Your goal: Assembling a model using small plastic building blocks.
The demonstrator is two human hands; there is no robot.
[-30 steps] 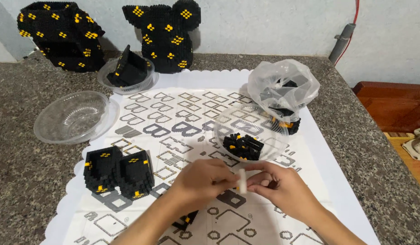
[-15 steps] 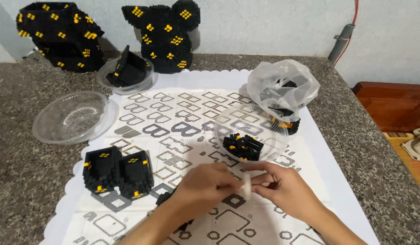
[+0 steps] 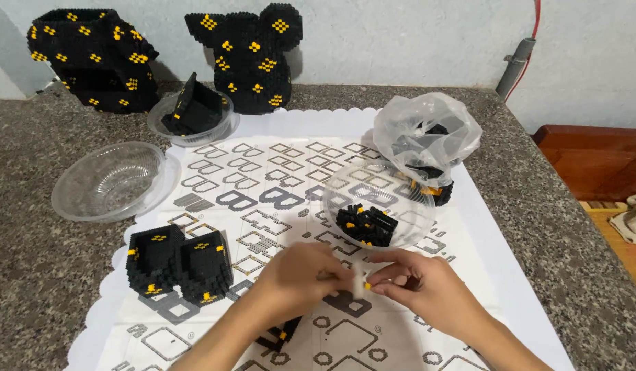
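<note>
Speckled grey granite tabletop, empty clear plastic bowl at left, two tall black-and-yellow brick builds at back, crumpled clear plastic bag at right.

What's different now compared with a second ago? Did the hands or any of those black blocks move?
Only small changes. The left hand and right hand stay pressed together over the printed sheet, fingertips pinching a small pale piece that was upright a second ago and now sits lower and blurred. Nothing was picked up or let go. The clear dish of black bricks, empty bowl, plastic bag and black block builds have not moved.
</note>
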